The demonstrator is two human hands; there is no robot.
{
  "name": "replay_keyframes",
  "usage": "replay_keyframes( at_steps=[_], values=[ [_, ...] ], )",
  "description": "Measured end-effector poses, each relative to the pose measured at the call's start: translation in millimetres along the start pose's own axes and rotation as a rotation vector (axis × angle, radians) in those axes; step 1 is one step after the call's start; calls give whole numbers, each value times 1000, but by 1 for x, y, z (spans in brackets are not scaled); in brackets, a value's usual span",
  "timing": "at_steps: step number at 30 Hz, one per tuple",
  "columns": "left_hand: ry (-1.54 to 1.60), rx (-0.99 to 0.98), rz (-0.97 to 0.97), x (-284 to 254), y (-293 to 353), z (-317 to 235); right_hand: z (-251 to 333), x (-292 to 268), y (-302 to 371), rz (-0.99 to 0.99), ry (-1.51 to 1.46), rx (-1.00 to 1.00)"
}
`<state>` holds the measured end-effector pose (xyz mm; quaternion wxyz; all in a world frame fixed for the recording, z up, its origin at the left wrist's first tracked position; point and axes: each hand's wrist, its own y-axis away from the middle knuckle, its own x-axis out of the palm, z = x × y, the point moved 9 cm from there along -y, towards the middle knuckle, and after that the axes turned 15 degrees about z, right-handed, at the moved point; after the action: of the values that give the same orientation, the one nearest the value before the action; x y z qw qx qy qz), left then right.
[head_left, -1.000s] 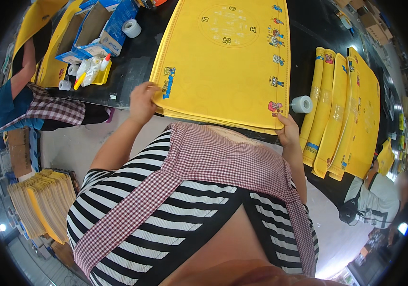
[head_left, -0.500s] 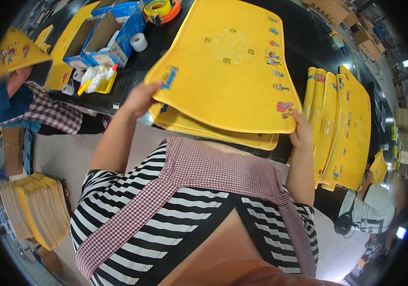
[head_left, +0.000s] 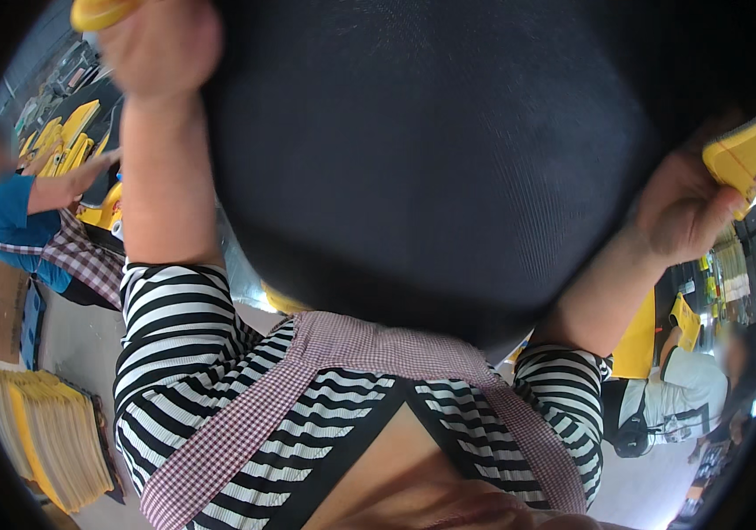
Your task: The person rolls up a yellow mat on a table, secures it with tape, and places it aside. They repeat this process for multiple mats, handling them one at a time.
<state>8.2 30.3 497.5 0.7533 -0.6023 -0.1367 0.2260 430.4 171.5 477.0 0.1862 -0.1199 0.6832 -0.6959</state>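
A large mat point(head_left: 431, 168) is raised up close before me, its plain dark underside facing me and filling the middle of the view. My left hand point(head_left: 161, 49), blurred and high at the upper left, is closed on one side, where a bit of the yellow printed face folds over. At the right, my right hand point(head_left: 687, 208) grips the opposite side, its thumb pressed on a folded-over yellow corner. Most of the table behind the mat is hidden. Only a sliver of yellow, perhaps another mat, shows below the mat's lower left edge.
A co-worker in a blue top point(head_left: 20, 212) stands at the left by yellow mats point(head_left: 73, 141) on the table. A tall stack of mats point(head_left: 46, 433) stands at the lower left. Another person in a white top point(head_left: 683, 402) is at the right.
Both hands have lifted the mat from low over the table and spread farther apart. Its yellow face was toward me; now the dark underside is, covering the boxes and tape.
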Motion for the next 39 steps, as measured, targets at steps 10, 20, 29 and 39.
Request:
replay_keyframes(
  at_steps=[10,20,29,39],
  values=[
    [-759,-575,1109,147,277,253,-308,12,175,297,510,1026],
    [-435,-1453,1295,36,543,-5,-84,98,496,762,684,1493],
    [-208,-2105,670,-37,563,-45,-40,37,530,566,862,1682],
    [-410,-1864,885,-40,528,-60,-32,45,515,516,824,1522]
  ],
)
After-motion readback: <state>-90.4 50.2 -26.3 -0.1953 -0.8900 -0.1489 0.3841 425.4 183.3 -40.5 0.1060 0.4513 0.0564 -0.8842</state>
